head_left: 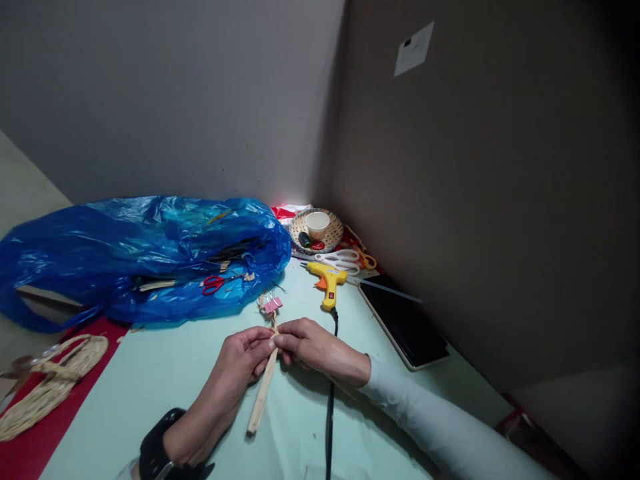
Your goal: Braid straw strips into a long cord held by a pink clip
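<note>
A pale, flat strip of straw-like material (262, 401) runs from between my fingers toward the table's front. Both hands meet at its upper end: my left hand (246, 357) pinches it between thumb and finger, and my right hand (311, 345) grips it from the other side, fingertips nearly touching. Just beyond the fingers, a short twisted or braided length leads to a pink binder clip (273, 305). Its silver wire handles point away from me. Some of my right fingers are hidden under the hand.
A yellow glue gun (328, 279) with a black cord lies beyond my right hand, beside a dark tablet-like slab (403, 320). A blue plastic bag (165, 260) with red scissors (213, 285) spreads at left. Behind are white scissors (340, 259) and a woven basket (296, 233). Braided coil (65, 380) lies left.
</note>
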Tool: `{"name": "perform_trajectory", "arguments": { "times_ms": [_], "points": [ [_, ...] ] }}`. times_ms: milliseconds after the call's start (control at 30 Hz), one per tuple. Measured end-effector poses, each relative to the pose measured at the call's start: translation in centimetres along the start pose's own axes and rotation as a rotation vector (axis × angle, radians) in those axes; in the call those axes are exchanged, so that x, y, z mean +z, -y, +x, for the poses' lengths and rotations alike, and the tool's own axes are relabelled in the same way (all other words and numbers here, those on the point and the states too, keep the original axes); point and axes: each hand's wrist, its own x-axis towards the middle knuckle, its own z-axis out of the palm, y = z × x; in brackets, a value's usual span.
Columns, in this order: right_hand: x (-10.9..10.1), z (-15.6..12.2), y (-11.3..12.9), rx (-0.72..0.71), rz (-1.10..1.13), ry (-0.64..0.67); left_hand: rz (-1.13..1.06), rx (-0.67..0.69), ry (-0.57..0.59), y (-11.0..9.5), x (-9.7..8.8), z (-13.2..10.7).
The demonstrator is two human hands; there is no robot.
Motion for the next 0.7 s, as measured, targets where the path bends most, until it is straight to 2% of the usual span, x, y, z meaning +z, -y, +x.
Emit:
{"name": "perform_trajectory", "arguments": {
  "times_ms": [267, 367, 433, 533, 700],
  "points": [
    [0.7, 0.0, -0.7, -0.021, -0.034, -0.137, 0.262, 0.089, -0.022, -0.3, -0.2, -0.4],
    [1.0, -0.1, -0.9, -0.025, -0.033, -0.169, 0.405, 0.151, -0.078, -0.7, -0.4, -1.4],
    [1.2, -0.2, -1.0, -0.029, -0.003, -0.179, 0.577, 0.283, -0.145, -0.7, -0.1, -2.3],
    [1.4, -0.2, -1.1, -0.011, 0.136, -0.182, 0.832, 0.573, -0.226, 0.5, 0.8, -3.4],
    [1.1, -0.1, -0.8, 0.059, 0.331, -0.101, 1.379, 0.931, -0.215, 3.4, 2.3, -3.5]
  ]
}}
